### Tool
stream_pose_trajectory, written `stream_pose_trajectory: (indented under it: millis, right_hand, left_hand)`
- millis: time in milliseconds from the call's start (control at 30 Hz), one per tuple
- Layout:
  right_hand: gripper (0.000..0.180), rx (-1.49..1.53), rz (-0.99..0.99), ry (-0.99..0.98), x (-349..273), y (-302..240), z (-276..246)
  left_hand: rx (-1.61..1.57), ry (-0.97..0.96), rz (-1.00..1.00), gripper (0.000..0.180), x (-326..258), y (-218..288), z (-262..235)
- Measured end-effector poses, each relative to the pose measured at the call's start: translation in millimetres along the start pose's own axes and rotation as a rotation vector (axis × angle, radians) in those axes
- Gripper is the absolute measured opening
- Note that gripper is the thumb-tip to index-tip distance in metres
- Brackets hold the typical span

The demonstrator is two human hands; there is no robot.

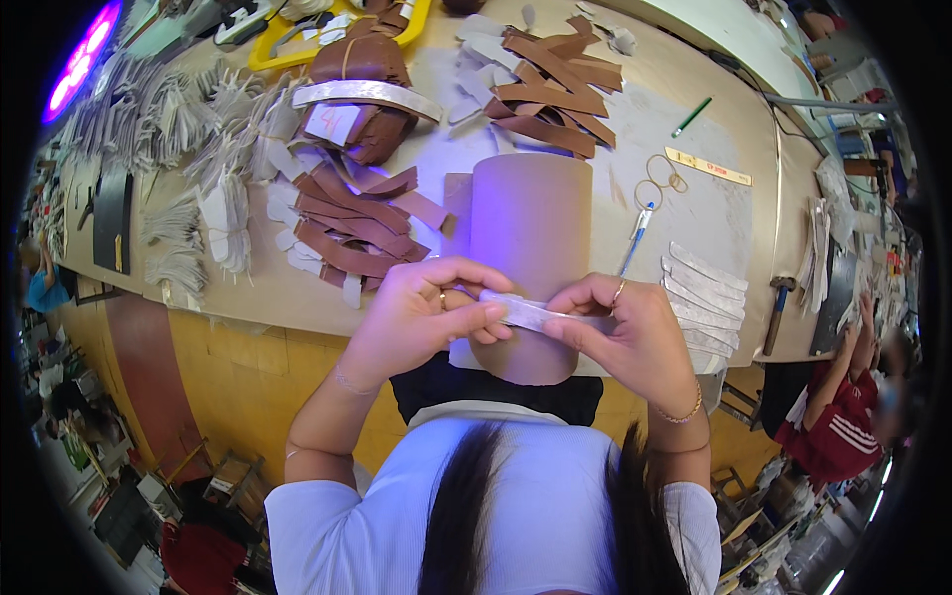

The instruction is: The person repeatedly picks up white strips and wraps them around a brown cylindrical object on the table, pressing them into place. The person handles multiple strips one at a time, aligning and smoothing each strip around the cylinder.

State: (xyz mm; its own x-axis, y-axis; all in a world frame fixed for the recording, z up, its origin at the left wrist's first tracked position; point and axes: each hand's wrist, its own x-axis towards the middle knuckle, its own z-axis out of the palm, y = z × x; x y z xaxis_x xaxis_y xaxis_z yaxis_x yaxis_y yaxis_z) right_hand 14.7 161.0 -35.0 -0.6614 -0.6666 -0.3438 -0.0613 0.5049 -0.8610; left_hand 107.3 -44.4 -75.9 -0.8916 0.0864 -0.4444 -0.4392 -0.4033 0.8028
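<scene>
A pale, whitish strip is stretched between my two hands, over the near end of a rounded brown cardboard form. My left hand pinches the strip's left end between thumb and fingers. At its other end, my right hand grips it the same way, thumb on top. Several similar pale strips lie fanned out on the table to the right of my right hand. Left of the form is a loose pile of brown strips with pale pieces under them.
Another pile of brown strips lies beyond the form. A brown bundle sits before a yellow tray. Pen, rubber bands, ruler and hammer lie rightward. Bundled pale pieces fill the left. A person in red works at far right.
</scene>
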Motion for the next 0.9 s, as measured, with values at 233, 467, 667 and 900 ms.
stream_pose_trajectory:
  millis: [233, 467, 667, 900]
  right_hand:
    - [0.015, 0.038, 0.043, 0.004, -3.5, 7.2, -5.8]
    - [0.020, 0.008, -0.019, 0.062, -6.3, 13.1, -0.7]
    - [0.031, 0.040, 0.073, 0.081, -5.2, 12.9, -1.1]
    - [0.031, 0.050, 0.101, 0.021, -5.8, 28.6, -15.6]
  left_hand:
    - [-0.030, 0.037, -0.046, 0.026, 3.0, -0.9, -0.5]
    - [-0.101, 0.007, -0.007, 0.035, 6.3, -7.1, -5.2]
    - [-0.067, 0.031, 0.029, 0.038, 6.9, -16.7, -6.7]
    - [-0.095, 0.067, 0.142, 0.042, 5.0, -23.5, -13.4]
